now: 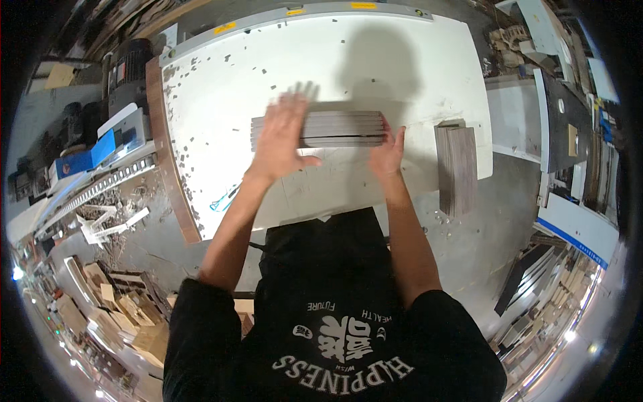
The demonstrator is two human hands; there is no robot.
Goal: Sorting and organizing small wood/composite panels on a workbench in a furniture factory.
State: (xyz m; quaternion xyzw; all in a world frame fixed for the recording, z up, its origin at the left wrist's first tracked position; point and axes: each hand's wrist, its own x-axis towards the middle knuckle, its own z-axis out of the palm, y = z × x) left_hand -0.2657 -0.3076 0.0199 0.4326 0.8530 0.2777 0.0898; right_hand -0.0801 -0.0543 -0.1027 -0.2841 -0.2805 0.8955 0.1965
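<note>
A stack of long, thin grey strips [343,125] lies crosswise on the white tabletop [321,67], with a dark gap between two of its front layers. My left hand [280,137] is laid flat over the stack near its left end, fingers stretched and slightly blurred, thumb apart. At the other end my right hand [386,158] touches the strip ends with its fingers, its thumb sticking out to the right. Both hands are open. Strip parts under my left palm are hidden.
Another upright-looking bundle of grey strips [457,167] overhangs the table's right front edge. A long spirit level [295,13] lines the far edge, and a brown board [171,154] the left. A small blue tool [224,199] lies left of my forearm. Dark chips are scattered about.
</note>
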